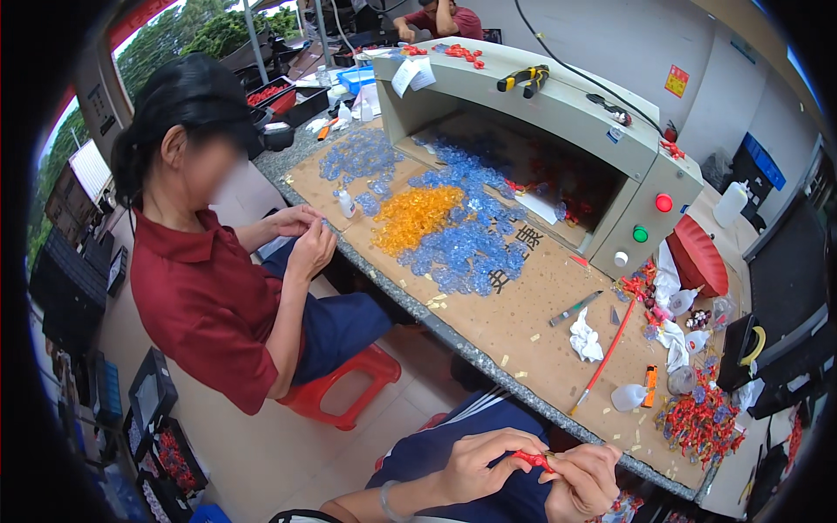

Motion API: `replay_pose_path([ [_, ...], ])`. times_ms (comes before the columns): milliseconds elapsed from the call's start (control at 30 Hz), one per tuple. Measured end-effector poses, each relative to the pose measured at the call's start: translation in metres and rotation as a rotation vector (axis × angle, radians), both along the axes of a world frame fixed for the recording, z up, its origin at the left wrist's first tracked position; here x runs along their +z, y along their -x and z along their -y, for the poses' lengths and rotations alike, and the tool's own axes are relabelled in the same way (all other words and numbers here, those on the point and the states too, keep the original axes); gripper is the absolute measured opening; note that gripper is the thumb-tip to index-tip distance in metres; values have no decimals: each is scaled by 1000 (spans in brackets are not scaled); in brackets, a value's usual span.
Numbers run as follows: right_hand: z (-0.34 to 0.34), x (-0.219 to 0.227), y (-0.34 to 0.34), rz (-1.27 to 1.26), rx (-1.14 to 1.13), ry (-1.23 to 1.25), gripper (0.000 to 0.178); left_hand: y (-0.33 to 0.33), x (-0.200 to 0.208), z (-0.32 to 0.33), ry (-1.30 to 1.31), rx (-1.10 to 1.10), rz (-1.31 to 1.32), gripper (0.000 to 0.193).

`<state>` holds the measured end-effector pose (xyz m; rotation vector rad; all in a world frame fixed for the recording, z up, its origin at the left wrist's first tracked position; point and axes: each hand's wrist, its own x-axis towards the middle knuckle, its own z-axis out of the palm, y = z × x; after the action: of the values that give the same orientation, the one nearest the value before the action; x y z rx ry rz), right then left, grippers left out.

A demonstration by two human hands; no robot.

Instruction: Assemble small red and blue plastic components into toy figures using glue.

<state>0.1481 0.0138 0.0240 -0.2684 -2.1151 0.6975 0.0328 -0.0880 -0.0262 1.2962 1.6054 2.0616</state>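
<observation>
Between my two hands, above my lap at the table's front edge, is a small red plastic piece (pixel 532 459). My left hand (pixel 484 466) pinches its left end between thumb and fingers. At its right end the fingertips of my right hand (pixel 586 482) close on it too. The piece's exact kind is too small to make out. To the right on the tabletop lies a heap of small red and blue plastic pieces (pixel 700 425). Beside that heap stand a small translucent bottle (pixel 629 397) and an orange box-cutter-like item (pixel 650 385).
Blue clear pieces (pixel 466 261) and amber pieces (pixel 418 218) cover the table's middle before a beige machine housing (pixel 641 187). A red-handled brush (pixel 606 353), crumpled tissue (pixel 586 336) and red basin (pixel 697 255) lie rightward. A co-worker (pixel 209 261) sits left on a red stool (pixel 344 388).
</observation>
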Motion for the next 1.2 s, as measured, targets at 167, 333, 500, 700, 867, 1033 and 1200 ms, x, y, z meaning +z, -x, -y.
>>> replay_pose_path([
  [167, 4, 1, -3, 15, 28, -23, 23, -2, 6, 6, -49, 54, -67, 11],
  [333, 9, -5, -2, 11, 50, -86, 18, -8, 0, 16, -103, 42, -17, 16],
  [500, 13, -21, 11, -98, 145, -67, 15, -11, 2, 30, -161, 162, -20, 20],
  [700, 25, -16, 35, -108, 249, -106, 15, -4, -2, 43, -220, 250, 15, 21],
  [867, 27, -14, 46, -127, 245, -132, 8, 8, -1, 43, -268, 273, -21, 21],
  [1033, 31, -15, 47, -119, 219, -126, 6, 8, -5, 45, -270, 264, 19, 21],
  [1200, 38, -17, 36, -95, 149, -100, 7, 2, -8, 47, -230, 200, 51, 21],
])
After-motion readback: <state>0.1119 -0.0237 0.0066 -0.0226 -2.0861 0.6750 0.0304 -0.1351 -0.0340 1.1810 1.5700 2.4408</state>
